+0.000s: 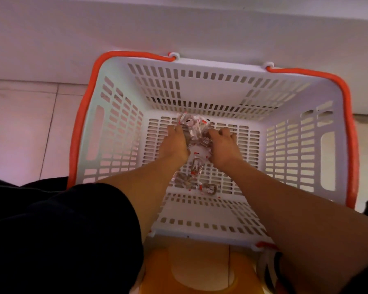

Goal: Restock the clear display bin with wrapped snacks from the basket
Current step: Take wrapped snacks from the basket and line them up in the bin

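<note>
At left, your dark sleeve (57, 225) fills the lower corner. Mid-frame, your left hand (174, 145) reaches into the white slotted basket (295, 128), fingers curled onto the heap of wrapped snacks (197, 132) on its floor. Right of the heap, your right hand (222, 146) gathers the same packets with bent fingers. More snacks lie below your wrists.

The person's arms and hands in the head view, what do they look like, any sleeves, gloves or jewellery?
Both forearms are bare up to the frame edge, with no sleeve showing. The left hand and the right hand wear no gloves, and no ring, watch or bracelet shows on either wrist. The dark fabric at lower left looks like clothing over a leg rather than a sleeve.
</note>
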Demonstrator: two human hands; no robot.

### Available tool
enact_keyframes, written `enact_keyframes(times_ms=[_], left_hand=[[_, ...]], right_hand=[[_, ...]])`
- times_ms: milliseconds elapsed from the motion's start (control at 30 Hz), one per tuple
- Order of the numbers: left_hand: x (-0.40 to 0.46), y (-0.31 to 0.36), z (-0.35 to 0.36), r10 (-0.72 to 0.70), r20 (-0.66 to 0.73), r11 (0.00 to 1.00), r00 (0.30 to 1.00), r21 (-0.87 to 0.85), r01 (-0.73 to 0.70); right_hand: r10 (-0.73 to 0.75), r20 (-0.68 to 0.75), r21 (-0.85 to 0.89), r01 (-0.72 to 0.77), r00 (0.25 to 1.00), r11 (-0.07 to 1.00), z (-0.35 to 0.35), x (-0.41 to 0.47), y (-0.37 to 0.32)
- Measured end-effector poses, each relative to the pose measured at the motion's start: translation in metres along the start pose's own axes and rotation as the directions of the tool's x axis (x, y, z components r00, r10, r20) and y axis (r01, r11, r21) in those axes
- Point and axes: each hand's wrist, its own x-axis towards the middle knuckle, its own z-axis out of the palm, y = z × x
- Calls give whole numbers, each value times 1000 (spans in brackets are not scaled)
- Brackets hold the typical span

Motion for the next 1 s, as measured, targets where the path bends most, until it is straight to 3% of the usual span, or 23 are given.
enact_keyframes(times_ms=[100, 233, 367, 500, 533, 600, 633, 667, 733, 867, 933, 1000], left_hand=[[-4, 0, 0, 25, -9, 999, 1000, -26, -25], [-3, 3, -7, -27, 9, 997, 1000, -67, 27], [2, 8, -20, -80, 88, 976, 993, -194, 96], [-2, -3, -28, -16, 193, 911, 981, -402, 94], [-6, -7, -29, -17, 275, 825, 961, -540, 169], [-16, -14, -35, 21, 483, 492, 875, -767, 412], [-20, -17, -40, 80, 540, 343, 838, -804, 485], [-24, -19, -47, 144, 559, 254, 817, -818, 515], [-32, -15, -64, 254, 531, 148, 808, -847, 510], [-52, 11, -126, 367, 405, 7, 837, -901, 433], [-68, 25, -167, 413, 363, -8, 835, -916, 402], [-91, 35, -209, 469, 364, 65, 805, -923, 379]], right_hand=[[65, -36, 187, -57, 997, 981, -2, 3, 3], [222, -92, 467, -155, 971, 870, -7, 2, 7], [475, 105, 767, -375, 874, 521, -16, -4, 12], [393, 285, 869, -408, 874, 280, -26, -17, 19], [323, 342, 887, -417, 882, 198, -29, -21, 19], [174, 409, 905, -423, 896, 52, -42, -30, 18], [106, 421, 906, -424, 901, 7, -50, -35, 17], [38, 419, 908, -419, 907, -22, -61, -39, 15], [-80, 397, 917, -399, 914, -8, -88, -48, 9], [-200, 307, 947, -278, 930, 162, -159, -69, -13], [-200, 199, 961, -152, 959, 231, -197, -84, -27], [-202, 94, 958, -33, 975, 284, -229, -104, -40]])
